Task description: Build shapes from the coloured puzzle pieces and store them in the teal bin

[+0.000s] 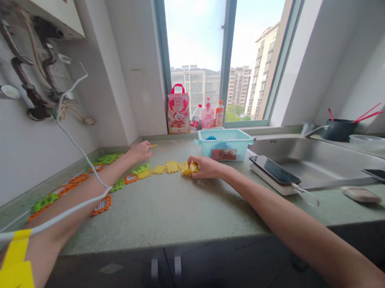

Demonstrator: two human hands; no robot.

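My right hand [205, 167] has its fingers closed on a yellow toy gear [188, 170] at the right end of a row on the countertop. Farther back and to the left, my left hand [140, 152] pinches a small yellow piece [153, 146], seen nearly edge-on; its exact kind is unclear. Between the hands lie other yellow gears [172, 167], touching or close together. The row runs left into a green gear piece [141, 168] and an orange gear piece [102, 205]. My left forearm partly covers more green and orange gears [80, 179] along the wall.
A light blue bin [226, 135] with blue pieces inside stands behind my right hand. Right of it are a phone [273, 169] on a white block and a steel sink [312, 155]. A white cable [83, 160] crosses my left arm. Bottles [208, 115] and a pink bag [178, 112] line the windowsill.
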